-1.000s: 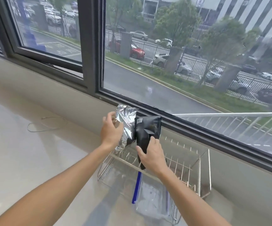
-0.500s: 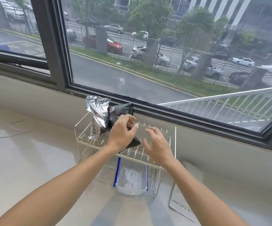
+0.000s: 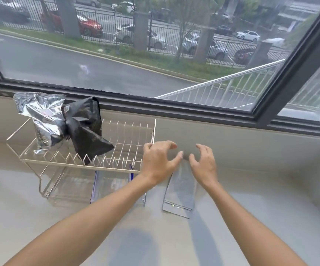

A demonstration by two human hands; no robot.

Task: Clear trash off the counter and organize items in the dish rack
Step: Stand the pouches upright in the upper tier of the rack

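A wire dish rack (image 3: 128, 167) stands on the pale counter under the window. A crumpled silver foil bag (image 3: 42, 120) and a black bag (image 3: 84, 129) stand upright in its left slots. A flat grey pouch (image 3: 181, 194) lies on the counter just right of the rack, leaning toward the wall. My left hand (image 3: 158, 160) hovers at the rack's right end, fingers spread and holding nothing. My right hand (image 3: 203, 162) is open above the top edge of the grey pouch, fingers curled and close to it.
A clear zip bag with blue strips (image 3: 113, 185) lies under the rack. The grey wall and dark window frame (image 3: 174, 110) rise right behind the rack. Bare counter (image 3: 270, 198) stretches to the right and toward me.
Both hands let go of the silver and black bags, which stay in the rack, and moved right to the grey pouch. The view swung right.
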